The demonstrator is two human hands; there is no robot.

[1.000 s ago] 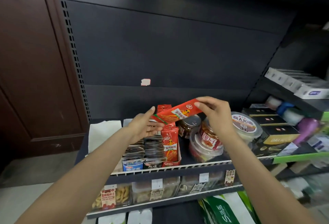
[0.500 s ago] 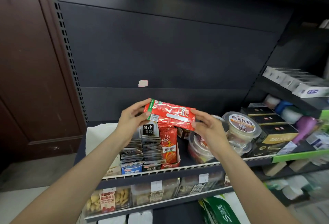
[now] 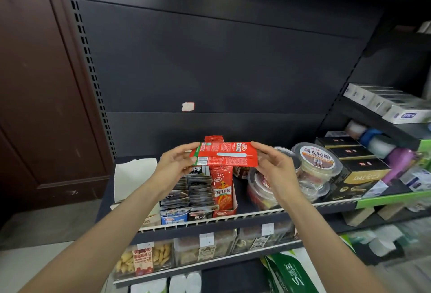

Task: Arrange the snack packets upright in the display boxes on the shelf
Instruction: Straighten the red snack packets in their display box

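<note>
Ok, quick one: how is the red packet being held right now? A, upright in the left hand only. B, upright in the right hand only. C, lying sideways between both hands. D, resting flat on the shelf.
C: the red packet lies level above the display boxes, the left hand pinching one end and the right hand the other.

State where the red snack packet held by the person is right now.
In the head view, the red snack packet is held sideways at centre between the left hand and right hand, above the red display box.
</note>
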